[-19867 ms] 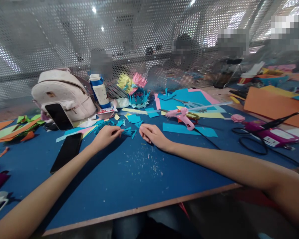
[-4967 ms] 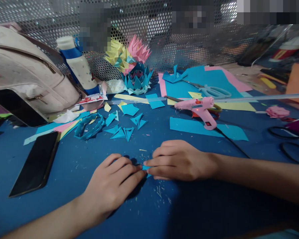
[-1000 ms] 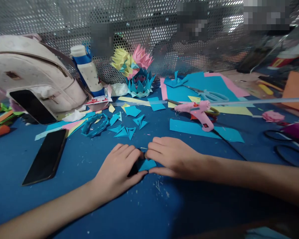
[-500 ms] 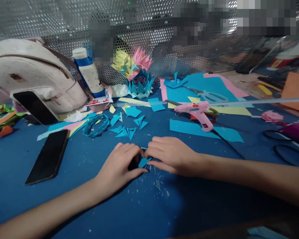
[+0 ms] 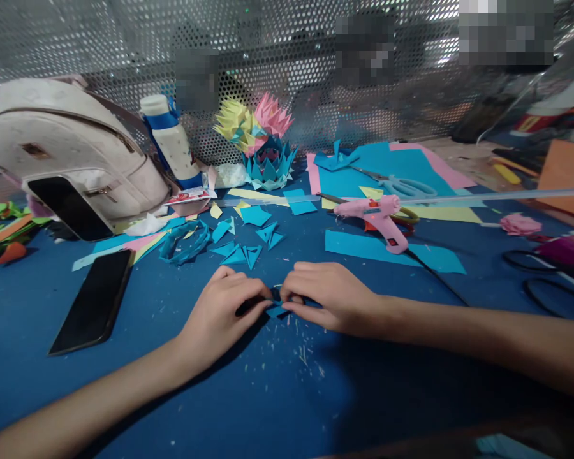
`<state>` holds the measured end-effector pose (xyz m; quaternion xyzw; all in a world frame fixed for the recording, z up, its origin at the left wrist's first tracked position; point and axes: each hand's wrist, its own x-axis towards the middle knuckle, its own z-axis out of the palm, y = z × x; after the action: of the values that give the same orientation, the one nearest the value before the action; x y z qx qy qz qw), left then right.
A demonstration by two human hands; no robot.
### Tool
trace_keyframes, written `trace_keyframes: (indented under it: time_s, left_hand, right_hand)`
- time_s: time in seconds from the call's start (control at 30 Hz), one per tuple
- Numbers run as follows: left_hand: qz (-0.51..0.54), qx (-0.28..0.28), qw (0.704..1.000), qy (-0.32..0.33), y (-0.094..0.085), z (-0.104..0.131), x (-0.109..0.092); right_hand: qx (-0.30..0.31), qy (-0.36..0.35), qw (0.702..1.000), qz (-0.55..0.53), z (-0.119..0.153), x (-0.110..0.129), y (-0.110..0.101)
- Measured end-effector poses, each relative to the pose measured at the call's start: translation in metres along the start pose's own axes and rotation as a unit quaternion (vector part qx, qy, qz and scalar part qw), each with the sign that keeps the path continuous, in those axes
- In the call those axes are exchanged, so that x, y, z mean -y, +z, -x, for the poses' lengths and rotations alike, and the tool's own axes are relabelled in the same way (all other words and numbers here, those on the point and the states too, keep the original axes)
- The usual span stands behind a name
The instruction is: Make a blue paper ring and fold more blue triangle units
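Note:
A small piece of blue paper [image 5: 276, 311] lies low over the table between my hands, partly hidden by the fingers. My left hand [image 5: 229, 303] pinches its left side between thumb and forefinger. From the right, my right hand [image 5: 328, 296] grips the other side with thumb and bent fingers. Just beyond the hands are several folded blue paper triangles [image 5: 239, 254] and a ring of crumpled blue paper [image 5: 184, 241]. A pink glue gun [image 5: 375, 213] rests on its side past my right hand, near a blue paper strip [image 5: 395, 250].
A phone [image 5: 93, 303] lies left, another phone [image 5: 69, 207] leans on a white backpack [image 5: 71, 140]. Behind stand a bottle [image 5: 172, 143] and folded paper flowers [image 5: 268, 153]. Scissors [image 5: 404, 186] lie on blue sheets [image 5: 387, 166]; the glue gun's black cord [image 5: 440, 280] trails right.
The left thumb has drawn up and inward to the blue paper's edge, and the right fingers have curled more. The blue paper now looks flatter between the hands.

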<state>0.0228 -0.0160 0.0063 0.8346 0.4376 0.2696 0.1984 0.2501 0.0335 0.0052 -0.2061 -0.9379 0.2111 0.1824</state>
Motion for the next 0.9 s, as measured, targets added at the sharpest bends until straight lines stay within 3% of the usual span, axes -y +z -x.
trace_keyframes:
  time_s: [0.13, 0.23, 0.47, 0.67, 0.9]
  left_hand:
    - [0.029, 0.011, 0.999, -0.035, -0.004, 0.0, -0.005]
    - [0.062, 0.027, 0.996, -0.066, -0.007, -0.001, -0.007]
    - [0.168, 0.007, 0.979, -0.119, 0.0, -0.002, -0.002]
    - [0.126, 0.02, 0.986, -0.105, 0.007, 0.005, 0.005]
    - [0.073, 0.021, 0.996, -0.043, 0.005, 0.006, -0.002]
  right_hand:
    - [0.013, 0.112, 0.978, -0.175, 0.0, 0.009, -0.001]
    - [0.02, 0.145, 0.964, -0.222, 0.0, 0.008, 0.0]
    - [0.0, 0.06, 0.989, -0.136, 0.004, 0.003, 0.005]
    - [0.008, 0.023, 0.998, -0.064, 0.004, -0.006, 0.004]
    - [-0.008, 0.004, 0.998, -0.058, 0.002, -0.014, 0.005]
